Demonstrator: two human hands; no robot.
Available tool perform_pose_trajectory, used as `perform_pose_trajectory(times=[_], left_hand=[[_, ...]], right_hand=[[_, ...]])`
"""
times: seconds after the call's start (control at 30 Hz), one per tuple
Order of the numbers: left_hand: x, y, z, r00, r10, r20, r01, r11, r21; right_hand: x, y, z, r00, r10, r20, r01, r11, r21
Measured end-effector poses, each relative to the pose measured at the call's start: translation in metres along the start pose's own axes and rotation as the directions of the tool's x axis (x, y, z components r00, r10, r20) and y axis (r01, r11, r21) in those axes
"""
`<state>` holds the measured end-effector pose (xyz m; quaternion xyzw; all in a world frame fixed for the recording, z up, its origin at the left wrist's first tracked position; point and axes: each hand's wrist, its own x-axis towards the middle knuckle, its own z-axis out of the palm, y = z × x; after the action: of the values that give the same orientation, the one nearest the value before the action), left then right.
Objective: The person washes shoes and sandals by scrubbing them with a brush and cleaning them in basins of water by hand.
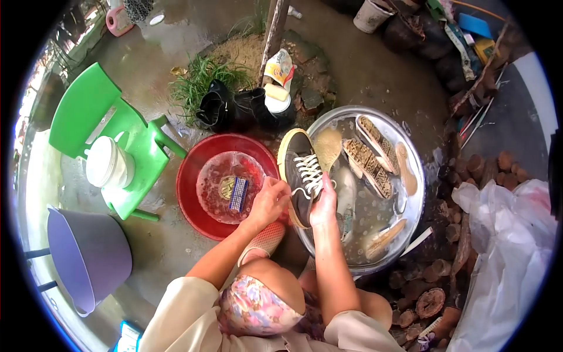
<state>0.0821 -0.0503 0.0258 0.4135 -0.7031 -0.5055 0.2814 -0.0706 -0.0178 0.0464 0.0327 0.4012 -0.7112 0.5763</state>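
Observation:
A dark sneaker (302, 167) with white laces and a pale yellowish sole is held upright between the two basins. My right hand (324, 202) grips its toe or side edge, thumb along the laces. My left hand (271, 200) is closed in a pinch at the sneaker's left side, where a loose white shoelace (297, 191) reaches the fingertips. Under the left hand stands a red basin (190, 202) of sudsy water, with a blue-and-white scrub brush (237, 195) and a yellowish round piece (226, 188) in it. The metal basin (417, 193) on the right holds water, patterned shoes (368, 167) and several insoles (406, 169).
On the left, a green chair (85, 111) bears a white lidded bucket (110, 163), with a purple tub (88, 252) below. Black boots (217, 105) stand behind the red basin. Cut logs (431, 304) and plastic sheeting (504, 234) lie at right.

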Motion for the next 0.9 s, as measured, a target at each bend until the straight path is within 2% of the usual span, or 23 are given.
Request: perform_pose_trajectory(times=[0.03, 0.07, 0.13, 0.17, 0.27, 0.3, 0.4, 0.43, 0.5, 0.6, 0.63, 0.7, 0.77, 0.8, 0.87, 0.9], left_hand=[[0.0, 0.006, -0.003, 0.997, 0.061, -0.037, -0.058, 0.996, 0.07], [0.001, 0.012, -0.006, 0.999, 0.01, -0.035, -0.014, 0.994, -0.111], [0.004, 0.038, -0.016, 0.996, -0.086, -0.004, 0.075, 0.893, -0.445], [0.005, 0.057, -0.021, 0.998, -0.067, 0.002, 0.061, 0.887, -0.457], [0.014, 0.049, -0.006, 0.997, 0.038, -0.075, -0.044, 0.995, -0.086], [0.012, 0.036, 0.0, 0.984, 0.157, -0.083, -0.13, 0.957, 0.259], [-0.003, -0.002, 0.008, 0.981, 0.162, 0.104, -0.185, 0.943, 0.276], [-0.004, 0.01, 0.004, 0.986, 0.136, 0.098, -0.15, 0.977, 0.153], [-0.014, 0.03, -0.008, 0.992, 0.065, 0.107, -0.055, 0.994, -0.093], [-0.01, 0.032, -0.034, 0.987, -0.072, 0.147, 0.089, 0.989, -0.118], [-0.009, 0.05, -0.044, 0.989, -0.091, 0.119, 0.097, 0.994, -0.044], [-0.003, 0.052, -0.054, 0.991, 0.057, 0.119, -0.08, 0.977, 0.199], [0.001, 0.05, -0.068, 0.953, 0.248, 0.173, -0.299, 0.852, 0.429], [0.008, 0.049, -0.074, 0.933, 0.205, 0.296, -0.336, 0.791, 0.512], [0.012, 0.046, -0.078, 0.919, 0.229, 0.32, -0.378, 0.739, 0.558], [0.011, 0.056, -0.078, 0.934, 0.158, 0.32, -0.343, 0.646, 0.682]], right_hand=[[-0.005, -0.003, 0.006, 1.0, -0.027, 0.001, 0.027, 0.999, -0.031], [-0.008, -0.005, 0.009, 0.999, -0.018, 0.027, 0.019, 1.0, -0.013], [-0.01, -0.003, 0.013, 0.997, 0.002, 0.083, -0.004, 0.999, 0.032], [-0.011, -0.001, 0.014, 0.999, -0.018, 0.048, 0.02, 0.999, -0.03], [-0.018, -0.001, 0.016, 0.992, 0.048, 0.12, -0.056, 0.996, 0.068], [-0.005, 0.004, 0.001, 0.99, 0.039, 0.133, -0.05, 0.995, 0.082], [-0.01, -0.004, 0.004, 0.993, 0.005, 0.115, -0.017, 0.995, 0.096], [-0.014, -0.009, 0.01, 0.998, 0.007, 0.065, -0.011, 0.997, 0.071], [-0.015, -0.008, 0.007, 0.997, 0.021, 0.072, -0.029, 0.993, 0.114], [-0.019, 0.001, 0.005, 0.996, 0.011, 0.089, -0.023, 0.99, 0.136], [-0.021, 0.005, 0.007, 0.997, -0.002, 0.071, -0.007, 0.992, 0.129], [-0.024, 0.007, 0.006, 0.997, -0.006, 0.081, -0.006, 0.991, 0.137], [-0.012, 0.012, -0.008, 0.993, -0.034, 0.113, 0.015, 0.987, 0.162], [-0.01, 0.014, -0.015, 0.992, -0.044, 0.12, 0.023, 0.985, 0.169], [-0.01, 0.013, -0.014, 0.996, -0.014, 0.091, 0.0, 0.989, 0.15], [-0.009, 0.014, -0.013, 0.996, -0.01, 0.091, -0.005, 0.986, 0.164]])
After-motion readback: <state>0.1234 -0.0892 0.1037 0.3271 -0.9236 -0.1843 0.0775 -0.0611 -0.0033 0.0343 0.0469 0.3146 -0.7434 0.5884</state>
